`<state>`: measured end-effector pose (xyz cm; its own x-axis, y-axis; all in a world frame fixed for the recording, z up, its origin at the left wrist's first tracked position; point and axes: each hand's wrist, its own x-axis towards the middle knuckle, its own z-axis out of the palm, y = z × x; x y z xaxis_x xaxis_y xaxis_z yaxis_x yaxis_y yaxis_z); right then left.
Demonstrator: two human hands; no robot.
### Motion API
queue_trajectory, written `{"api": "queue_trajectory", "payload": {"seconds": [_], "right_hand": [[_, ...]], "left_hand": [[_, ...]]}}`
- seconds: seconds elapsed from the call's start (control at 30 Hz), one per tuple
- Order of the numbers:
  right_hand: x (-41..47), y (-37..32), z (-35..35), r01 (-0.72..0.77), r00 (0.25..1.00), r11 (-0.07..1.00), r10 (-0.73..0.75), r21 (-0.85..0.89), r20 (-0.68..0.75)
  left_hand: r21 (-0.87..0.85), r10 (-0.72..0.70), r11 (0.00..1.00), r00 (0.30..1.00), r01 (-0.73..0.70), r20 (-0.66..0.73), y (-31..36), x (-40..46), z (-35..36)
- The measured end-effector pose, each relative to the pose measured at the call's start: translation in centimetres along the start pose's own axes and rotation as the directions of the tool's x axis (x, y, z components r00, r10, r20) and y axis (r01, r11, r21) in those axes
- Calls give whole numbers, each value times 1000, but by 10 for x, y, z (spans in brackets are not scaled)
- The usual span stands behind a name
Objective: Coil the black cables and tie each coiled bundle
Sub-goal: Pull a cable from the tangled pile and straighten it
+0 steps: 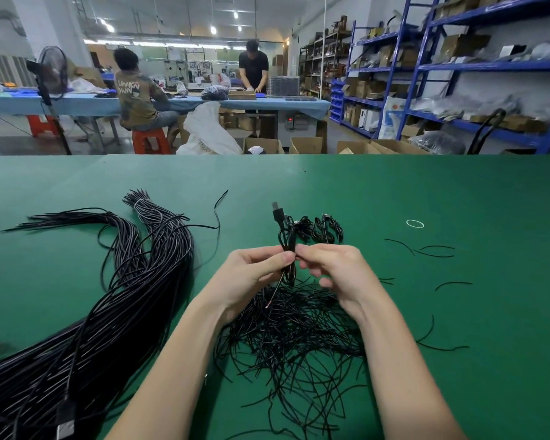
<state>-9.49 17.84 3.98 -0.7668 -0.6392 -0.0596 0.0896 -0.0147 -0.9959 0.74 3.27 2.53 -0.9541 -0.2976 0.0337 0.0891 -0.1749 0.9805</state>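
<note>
Where both hands (294, 268) meet, the coiled cable (289, 239) stands pinched.

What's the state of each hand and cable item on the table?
left hand: pinching the coiled cable
right hand: pinching the coiled cable
coiled cable: held upright, USB plug on top
big cable bundle: uncoiled, lying banded at far end
twist-tie pile: loose
rubber band: lying free

The middle of the coiled cable (288, 246) is covered by the pinching fingertips of both hands. The large cable bundle (86, 328), left of the left hand (251, 274), is cut off by the frame's edge.
</note>
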Motion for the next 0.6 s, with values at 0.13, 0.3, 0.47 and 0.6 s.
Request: {"api": "queue_trajectory", "payload": {"seconds": [0.13,0.3,0.47,0.6], "right_hand": [[4,6,12,-52,995,999,51,-6,-84],[2,15,10,420,858,714,-513,-560,-11],[6,24,3,593,712,516,-695,-618,103],[6,27,1,596,697,494,-709,-632,103]], "left_hand": [[-40,-9,999,996,5,-91,-7,-1,-2],[-173,-31,985,984,0,-176,-11,-3,-7],[-136,-61,990,987,41,-148,-11,-5,-4],[-130,-67,990,989,50,-129,-10,-2,-4]]}}
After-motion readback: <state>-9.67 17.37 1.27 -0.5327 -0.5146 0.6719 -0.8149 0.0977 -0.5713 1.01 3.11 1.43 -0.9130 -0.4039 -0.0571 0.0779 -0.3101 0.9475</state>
